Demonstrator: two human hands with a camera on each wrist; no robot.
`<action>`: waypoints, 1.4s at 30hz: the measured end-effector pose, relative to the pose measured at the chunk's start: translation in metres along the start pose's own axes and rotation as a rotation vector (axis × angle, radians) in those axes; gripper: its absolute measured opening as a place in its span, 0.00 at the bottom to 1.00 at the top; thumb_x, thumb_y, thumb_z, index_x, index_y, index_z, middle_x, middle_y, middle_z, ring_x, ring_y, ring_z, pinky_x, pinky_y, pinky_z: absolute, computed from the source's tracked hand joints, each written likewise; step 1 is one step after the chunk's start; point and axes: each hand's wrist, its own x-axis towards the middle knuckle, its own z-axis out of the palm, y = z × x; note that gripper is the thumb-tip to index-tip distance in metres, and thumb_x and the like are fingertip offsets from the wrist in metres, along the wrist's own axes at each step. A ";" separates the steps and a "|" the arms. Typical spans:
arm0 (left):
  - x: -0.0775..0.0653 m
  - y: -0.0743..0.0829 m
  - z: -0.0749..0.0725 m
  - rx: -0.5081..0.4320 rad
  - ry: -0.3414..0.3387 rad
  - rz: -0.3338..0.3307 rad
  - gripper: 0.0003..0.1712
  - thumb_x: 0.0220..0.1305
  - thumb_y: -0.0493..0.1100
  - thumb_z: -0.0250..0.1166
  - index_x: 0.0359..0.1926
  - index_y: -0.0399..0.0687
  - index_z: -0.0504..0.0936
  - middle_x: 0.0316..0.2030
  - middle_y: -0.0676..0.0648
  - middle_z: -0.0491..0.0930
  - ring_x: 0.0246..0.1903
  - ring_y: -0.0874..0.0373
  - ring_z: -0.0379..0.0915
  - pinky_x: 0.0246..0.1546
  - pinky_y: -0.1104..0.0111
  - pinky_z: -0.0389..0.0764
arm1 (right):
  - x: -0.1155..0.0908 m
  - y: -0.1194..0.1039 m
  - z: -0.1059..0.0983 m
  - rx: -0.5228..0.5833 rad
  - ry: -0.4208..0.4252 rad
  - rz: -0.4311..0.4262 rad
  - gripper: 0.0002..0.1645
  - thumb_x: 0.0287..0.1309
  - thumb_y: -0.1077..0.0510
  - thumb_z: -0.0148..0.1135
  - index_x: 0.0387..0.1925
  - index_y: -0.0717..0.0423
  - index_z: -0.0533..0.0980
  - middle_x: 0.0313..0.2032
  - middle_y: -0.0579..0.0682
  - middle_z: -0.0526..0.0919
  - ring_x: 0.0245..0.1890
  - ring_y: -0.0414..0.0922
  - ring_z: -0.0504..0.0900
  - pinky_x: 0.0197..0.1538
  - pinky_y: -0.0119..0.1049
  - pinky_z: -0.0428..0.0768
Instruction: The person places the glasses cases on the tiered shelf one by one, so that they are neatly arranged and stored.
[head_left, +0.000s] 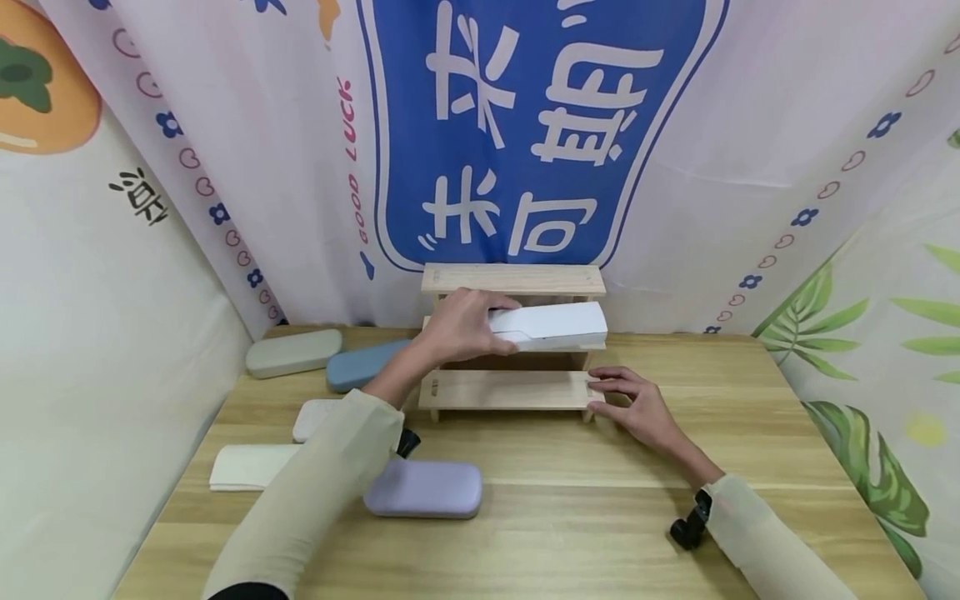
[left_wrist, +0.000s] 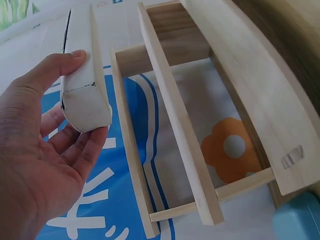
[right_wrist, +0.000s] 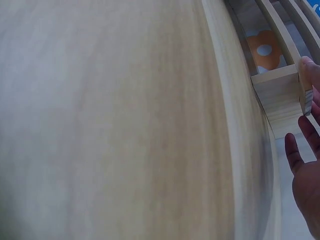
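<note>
In the head view, the left hand [head_left: 463, 323] pinches a white eyeglass case [head_left: 561, 325] between thumb and fingers at the frame's centre, by the middle tier of a three-tier wooden rack [head_left: 510, 389]; whether the case touches that tier cannot be told. The right hand [head_left: 637, 408] pinches the right end of the lowest tier, its other fingers spread. At left on the wooden surface [head_left: 600, 542] lie a grey-green case [head_left: 294, 352], a blue case [head_left: 362, 367] and, partly behind the sleeve [head_left: 315, 483], two whitish cases [head_left: 253, 467]. A lavender case [head_left: 431, 489] lies closed at lower centre, contents hidden.
</note>
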 end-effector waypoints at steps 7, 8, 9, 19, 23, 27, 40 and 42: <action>0.014 0.001 0.000 0.002 0.012 -0.045 0.37 0.50 0.53 0.84 0.62 0.50 0.88 0.54 0.46 0.89 0.40 0.54 0.82 0.39 0.63 0.80 | 0.001 0.001 0.001 0.017 0.001 -0.032 0.21 0.56 0.67 0.79 0.53 0.59 0.88 0.62 0.58 0.82 0.65 0.60 0.78 0.62 0.20 0.74; 0.016 0.001 0.000 -0.001 0.014 -0.050 0.37 0.50 0.53 0.84 0.62 0.51 0.87 0.55 0.46 0.89 0.41 0.54 0.82 0.40 0.63 0.81 | 0.000 0.001 0.001 0.014 0.000 -0.037 0.21 0.55 0.67 0.79 0.53 0.60 0.88 0.62 0.59 0.83 0.64 0.60 0.78 0.62 0.20 0.74; 0.017 0.001 0.000 -0.005 0.016 -0.054 0.37 0.50 0.53 0.84 0.62 0.51 0.87 0.55 0.46 0.89 0.41 0.54 0.82 0.41 0.62 0.81 | 0.000 0.001 0.001 0.011 -0.001 -0.040 0.21 0.55 0.67 0.79 0.53 0.59 0.88 0.62 0.59 0.83 0.64 0.60 0.79 0.61 0.20 0.75; 0.038 0.000 -0.002 -0.015 0.021 -0.077 0.38 0.52 0.53 0.84 0.64 0.51 0.86 0.57 0.46 0.88 0.42 0.53 0.82 0.45 0.61 0.82 | 0.000 0.000 0.002 -0.023 -0.016 -0.041 0.21 0.57 0.61 0.80 0.53 0.54 0.88 0.62 0.53 0.84 0.65 0.54 0.79 0.63 0.22 0.74; 0.047 0.000 -0.002 -0.012 0.016 -0.080 0.38 0.52 0.54 0.83 0.64 0.51 0.86 0.51 0.46 0.90 0.33 0.54 0.78 0.37 0.64 0.78 | -0.001 -0.001 0.002 -0.018 -0.012 -0.028 0.21 0.57 0.61 0.80 0.53 0.54 0.88 0.62 0.52 0.83 0.64 0.49 0.80 0.63 0.22 0.75; 0.057 -0.001 0.000 -0.001 0.016 -0.092 0.37 0.53 0.54 0.82 0.64 0.53 0.86 0.51 0.47 0.90 0.33 0.55 0.78 0.35 0.65 0.78 | 0.000 -0.003 0.001 -0.011 -0.011 -0.036 0.20 0.57 0.64 0.80 0.53 0.58 0.88 0.62 0.56 0.83 0.62 0.50 0.81 0.63 0.21 0.75; 0.074 -0.004 0.010 -0.029 0.018 -0.134 0.36 0.55 0.51 0.82 0.65 0.51 0.85 0.58 0.46 0.87 0.43 0.53 0.82 0.44 0.63 0.81 | 0.000 -0.001 0.001 -0.026 -0.005 -0.043 0.20 0.57 0.63 0.80 0.53 0.56 0.88 0.61 0.55 0.84 0.64 0.51 0.79 0.63 0.21 0.74; 0.076 -0.004 0.011 -0.041 0.017 -0.136 0.35 0.56 0.51 0.82 0.65 0.51 0.85 0.58 0.46 0.87 0.45 0.53 0.82 0.46 0.62 0.81 | -0.001 0.000 0.001 -0.029 -0.005 -0.043 0.20 0.57 0.63 0.80 0.53 0.56 0.88 0.61 0.55 0.84 0.65 0.51 0.79 0.63 0.21 0.75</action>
